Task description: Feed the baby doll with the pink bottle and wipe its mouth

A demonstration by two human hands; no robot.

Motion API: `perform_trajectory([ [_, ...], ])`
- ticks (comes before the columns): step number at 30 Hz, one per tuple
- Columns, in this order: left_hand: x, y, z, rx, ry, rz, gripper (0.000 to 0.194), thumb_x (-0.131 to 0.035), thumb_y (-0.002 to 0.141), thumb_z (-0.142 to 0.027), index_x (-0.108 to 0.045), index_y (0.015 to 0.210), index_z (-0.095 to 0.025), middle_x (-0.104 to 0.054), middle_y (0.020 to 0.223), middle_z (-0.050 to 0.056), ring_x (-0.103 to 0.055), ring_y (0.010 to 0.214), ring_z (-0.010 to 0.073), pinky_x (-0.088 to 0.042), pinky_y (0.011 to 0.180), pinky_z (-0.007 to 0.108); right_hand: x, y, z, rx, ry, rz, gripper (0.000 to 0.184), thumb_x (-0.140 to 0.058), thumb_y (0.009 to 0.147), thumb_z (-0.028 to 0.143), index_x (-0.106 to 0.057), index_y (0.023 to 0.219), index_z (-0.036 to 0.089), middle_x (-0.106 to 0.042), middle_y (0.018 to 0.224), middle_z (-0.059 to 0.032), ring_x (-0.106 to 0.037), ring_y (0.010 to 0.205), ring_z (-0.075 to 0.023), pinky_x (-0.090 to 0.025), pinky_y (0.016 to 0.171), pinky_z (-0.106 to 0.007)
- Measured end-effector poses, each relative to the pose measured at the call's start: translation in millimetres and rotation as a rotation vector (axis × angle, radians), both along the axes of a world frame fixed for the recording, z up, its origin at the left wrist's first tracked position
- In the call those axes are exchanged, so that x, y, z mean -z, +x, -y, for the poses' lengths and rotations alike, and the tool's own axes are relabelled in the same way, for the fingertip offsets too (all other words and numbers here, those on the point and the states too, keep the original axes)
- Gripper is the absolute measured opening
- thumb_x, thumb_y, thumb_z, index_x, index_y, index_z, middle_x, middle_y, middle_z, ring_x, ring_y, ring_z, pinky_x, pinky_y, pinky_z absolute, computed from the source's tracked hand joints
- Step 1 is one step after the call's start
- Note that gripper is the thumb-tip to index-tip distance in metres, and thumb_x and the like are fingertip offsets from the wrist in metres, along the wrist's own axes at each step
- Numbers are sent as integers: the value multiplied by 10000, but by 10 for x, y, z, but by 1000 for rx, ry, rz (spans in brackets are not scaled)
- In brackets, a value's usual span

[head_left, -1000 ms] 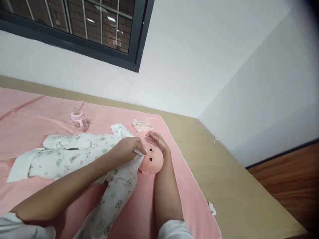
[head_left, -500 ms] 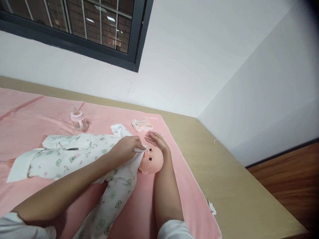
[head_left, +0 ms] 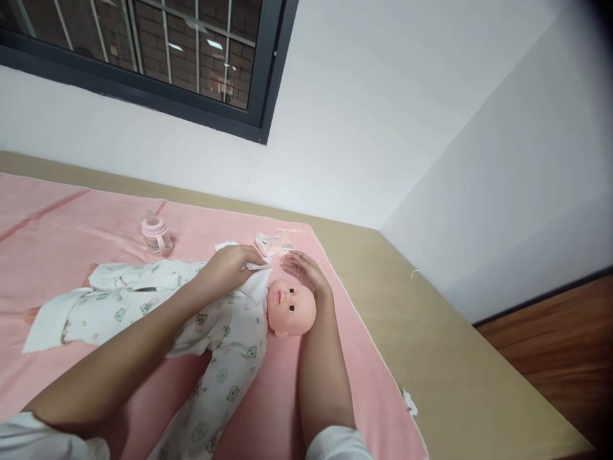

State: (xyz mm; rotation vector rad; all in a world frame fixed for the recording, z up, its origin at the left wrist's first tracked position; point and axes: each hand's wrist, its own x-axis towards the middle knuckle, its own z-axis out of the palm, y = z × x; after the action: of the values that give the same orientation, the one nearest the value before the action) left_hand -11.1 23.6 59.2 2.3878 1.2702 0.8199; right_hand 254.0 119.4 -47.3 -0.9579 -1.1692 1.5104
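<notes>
A baby doll (head_left: 293,310) lies on its back, its bald head to the right, dressed in a white romper (head_left: 230,345) with green bear prints. My left hand (head_left: 234,265) reaches across its chest and pinches the romper's white collar (head_left: 259,266), lifting that edge near the doll's chin. The doll's face shows fully. My right hand (head_left: 305,271) lies beside the far side of the head, fingers stretched out and holding nothing; its wrist is close against the crown. Part of the romper's chest is hidden behind my left forearm.
A pink mat (head_left: 278,396) lies under the doll on a wooden surface (head_left: 412,338). A baby bottle (head_left: 156,235) stands beyond the doll's legs. A clear plastic packet (head_left: 274,243) lies beyond my hands. A wall (head_left: 335,160) and a window frame (head_left: 249,124) rise behind.
My left hand has drawn the collar away from the doll's mouth, toward the chest and the far side. My right hand has stayed nearly in place by the head.
</notes>
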Motion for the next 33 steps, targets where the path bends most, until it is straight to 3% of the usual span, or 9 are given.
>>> perform_trajectory([
  [5,-64,-165,-46,-40,7,-19,330,-596,773,-187,-719,1078,-222,-692,1162,6,-623,1074,236,-461,926,315,-685,-87,287,1,202,215,341,-703,785,385,-627,1081,234,-640,1183,-48,-645,1018,-179,-485,986,-362],
  [8,-94,-245,-47,-52,8,-129,504,-724,742,-346,-649,1213,-185,-653,1230,49,-576,1137,279,-448,959,366,-1124,-284,570,-12,387,401,278,-663,820,391,-646,1052,240,-603,1252,-44,-604,1101,-186,-461,992,-342],
  [11,-126,-309,-30,-55,39,-179,632,-766,710,-417,-602,1273,-180,-621,1266,71,-543,1168,299,-455,938,374,-1392,-622,852,-62,568,536,205,-586,879,386,-678,1001,249,-597,1246,-40,-535,1199,-186,-434,1017,-332],
  [15,-185,-389,6,-54,62,-179,606,-773,708,-440,-615,1247,-215,-640,1211,63,-555,1138,297,-461,904,364,-1394,-1072,1001,0,682,789,181,-554,900,331,-710,967,266,-552,1285,-48,-490,1242,-205,-396,1048,-368],
  [20,-228,-528,6,-51,58,-123,507,-693,777,-504,-654,1178,-197,-663,1182,59,-566,1140,286,-452,929,360,-1246,-1297,835,57,727,880,162,-559,880,225,-719,880,250,-647,1070,-54,-592,1026,-205,-420,987,-369],
  [25,-304,-743,-1,-97,-36,-17,522,-609,818,-544,-633,1217,-208,-638,1267,57,-555,1189,276,-424,1001,372,-1297,-1284,637,-24,715,1012,260,-573,805,81,-744,896,256,-699,921,-31,-616,881,-194,-451,915,-369],
  [30,-388,-1217,-75,-312,-80,143,490,-613,789,-561,-662,1164,-249,-643,1256,31,-569,1163,277,-444,979,375,-1332,-1110,325,-87,608,1090,333,-618,722,21,-766,908,254,-711,1006,-35,-615,879,-196,-474,890,-354],
  [33,-384,-1548,-126,-432,-134,306,486,-633,779,-544,-671,1126,-207,-678,1172,52,-608,1074,268,-459,952,369,-1340,-989,93,-112,485,1178,326,-658,683,17,-774,895,237,-709,1043,-40,-611,809,-176,-489,864,-340],
])
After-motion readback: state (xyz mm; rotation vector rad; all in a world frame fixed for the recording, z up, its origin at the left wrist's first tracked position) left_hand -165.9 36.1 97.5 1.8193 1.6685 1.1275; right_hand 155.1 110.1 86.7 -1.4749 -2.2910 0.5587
